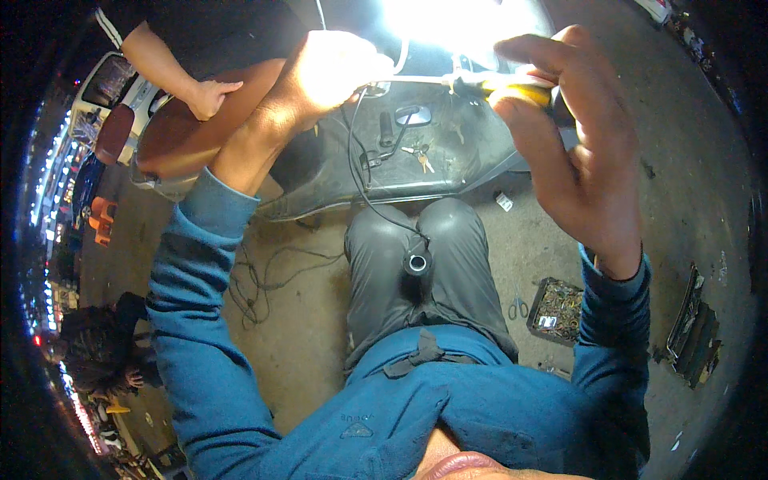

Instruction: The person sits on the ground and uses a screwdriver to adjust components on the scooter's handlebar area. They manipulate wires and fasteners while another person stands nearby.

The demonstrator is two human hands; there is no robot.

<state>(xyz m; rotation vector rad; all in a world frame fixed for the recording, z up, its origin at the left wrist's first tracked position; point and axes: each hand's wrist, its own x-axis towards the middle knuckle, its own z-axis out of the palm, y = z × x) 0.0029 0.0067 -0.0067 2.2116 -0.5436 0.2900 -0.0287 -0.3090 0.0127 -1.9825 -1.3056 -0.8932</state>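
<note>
A broad dark panel [484, 136] spreads before the knees, with a brown seat [188, 132] beyond its left edge. Above its right edge the right hand [588, 136] has its grip around a yellow-handled tool [524, 90], whose slim shaft runs above the panel's far part toward the left hand [328, 76], its grip lost in glare, so I cannot tell if clenched; keys [422, 160] lie toward the near edge.

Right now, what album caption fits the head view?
Bare right hand gripping a yellow-handled tool, left hand at its thin shaft, before grey plastic panelling.
</note>
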